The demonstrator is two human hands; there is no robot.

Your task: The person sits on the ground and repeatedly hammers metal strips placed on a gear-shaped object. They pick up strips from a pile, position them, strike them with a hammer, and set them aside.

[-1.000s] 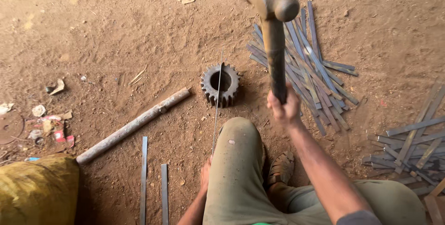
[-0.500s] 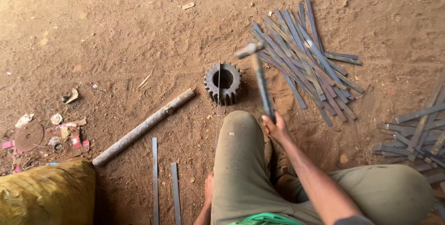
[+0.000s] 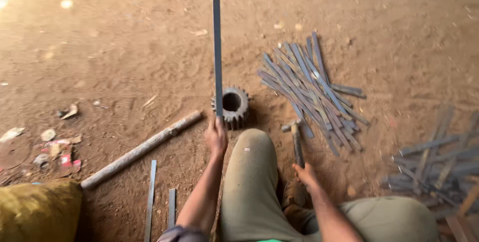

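Over toothed gear point(image 3: 232, 106), flat strip point(image 3: 217, 47), seemingly steel

Crumpled red-white wrapper scraps point(image 3: 64, 158) – lower left, on dirt

Dull grey metal strip point(image 3: 217, 47), rusty toothed metal gear point(image 3: 231, 105), wooden-handled hammer point(image 3: 296, 139)

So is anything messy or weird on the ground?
Yes. Crumpled scraps of litter lie scattered on the dirt at the left. The metal strips by the gear sit in a crisscross heap, not stacked neatly.
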